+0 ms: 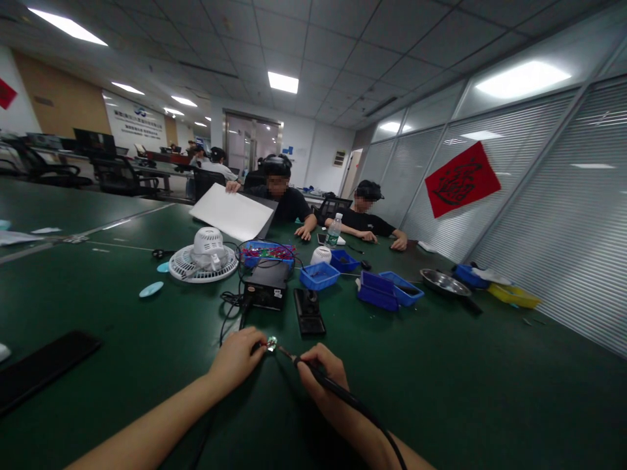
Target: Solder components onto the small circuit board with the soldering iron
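Between the fingertips of my left hand point(241, 354) is the edge of a small circuit board point(272, 343), held just over the green table. My right hand point(324, 375) is closed around a black-handled soldering iron point(313, 372), its tip pointing left at the board. Whether the tip touches the board I cannot tell. The iron's dark cable runs back along my right forearm. Just beyond my hands sit a black soldering station box point(267, 285) and a black iron stand point(309, 312).
A white fan part point(204, 258) lies left of the station. Behind are a blue tray of coloured wires point(268, 253), several blue bins point(320, 276), a bottle point(334, 230) and a metal pan point(445, 283). Two people sit across the table; one holds a white board point(234, 212).
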Tool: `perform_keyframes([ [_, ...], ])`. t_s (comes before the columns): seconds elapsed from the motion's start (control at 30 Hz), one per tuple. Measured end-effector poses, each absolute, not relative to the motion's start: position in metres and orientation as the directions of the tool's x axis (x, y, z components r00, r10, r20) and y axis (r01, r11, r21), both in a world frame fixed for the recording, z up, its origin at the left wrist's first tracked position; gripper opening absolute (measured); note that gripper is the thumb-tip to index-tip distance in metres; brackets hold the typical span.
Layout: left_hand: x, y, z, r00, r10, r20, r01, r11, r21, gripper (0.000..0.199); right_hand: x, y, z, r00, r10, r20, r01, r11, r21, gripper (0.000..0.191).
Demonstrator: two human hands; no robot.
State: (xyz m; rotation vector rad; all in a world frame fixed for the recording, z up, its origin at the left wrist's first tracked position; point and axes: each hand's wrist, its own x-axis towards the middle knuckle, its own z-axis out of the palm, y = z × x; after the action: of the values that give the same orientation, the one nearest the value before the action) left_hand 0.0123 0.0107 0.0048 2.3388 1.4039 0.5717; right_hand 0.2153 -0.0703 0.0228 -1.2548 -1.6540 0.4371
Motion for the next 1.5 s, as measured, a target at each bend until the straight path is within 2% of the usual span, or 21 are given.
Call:
perform_keyframes([
  [0.2,0.0121,0.0096,0.0065,0.391,0.908,0.15,0.75,-0.409,0.521,0.014,0.2155,-0.0687,0.0222,-0.032,0.863,0.505,0.532,0.442,-0.722,0.01],
  [0.47,0.0114,0.0096,0.0064,0.42,0.895,0.15,0.743,-0.434,0.509,0.017,0.2156,-0.0697,0.0208,-0.027,0.863,0.504,0.521,0.443,-0.73,0.011],
  [0.97,0.0113,0.0104,0.0042,0.432,0.889,0.152,0.735,-0.445,0.512,0.016,0.2164,-0.0724,0.0188,-0.039,0.812,0.583,0.567,0.498,-0.656,0.015],
  [1.5,0.0122,0.0092,0.0058,0.447,0.88,0.16,0.726,-0.462,0.51,0.016,0.2131,-0.0702,0.02,-0.005,0.853,0.522,0.538,0.442,-0.718,0.009],
])
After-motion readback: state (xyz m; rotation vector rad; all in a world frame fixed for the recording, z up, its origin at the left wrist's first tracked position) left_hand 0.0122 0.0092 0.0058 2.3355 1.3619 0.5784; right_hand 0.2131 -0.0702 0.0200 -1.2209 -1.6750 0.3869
